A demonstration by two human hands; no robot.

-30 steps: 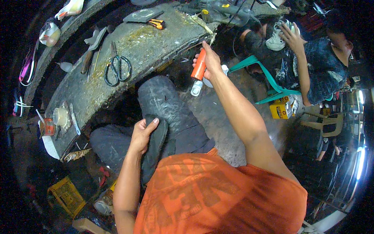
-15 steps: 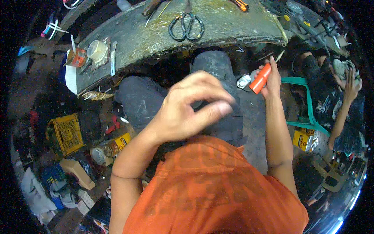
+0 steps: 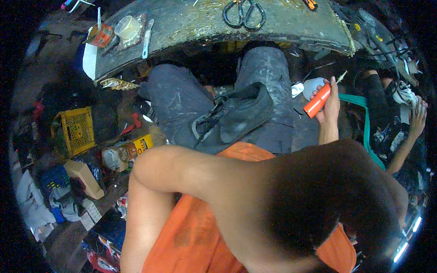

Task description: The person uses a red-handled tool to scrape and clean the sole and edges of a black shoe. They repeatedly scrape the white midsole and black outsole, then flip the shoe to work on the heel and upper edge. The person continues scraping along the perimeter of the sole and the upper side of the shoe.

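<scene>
Orange-handled tool [image 3: 318,100] at two o'clock, right hand [image 3: 328,107] wrapped around it, tip and long axis toward between one and two, a gap before the workbench [image 3: 296,22] edge, green frame [image 3: 367,123] at four, left hand [image 3: 343,182] dark, grip unclear.

Scissors [image 3: 245,19] lie on the far bench [image 3: 195,28]; a yellow crate [image 3: 76,131] sits left, a cardboard box [image 3: 85,179] nearer.

The left arm [image 3: 191,169] folds rightward, left hand [image 3: 337,182] in shadow; the right hand [image 3: 332,105] is curled.
</scene>
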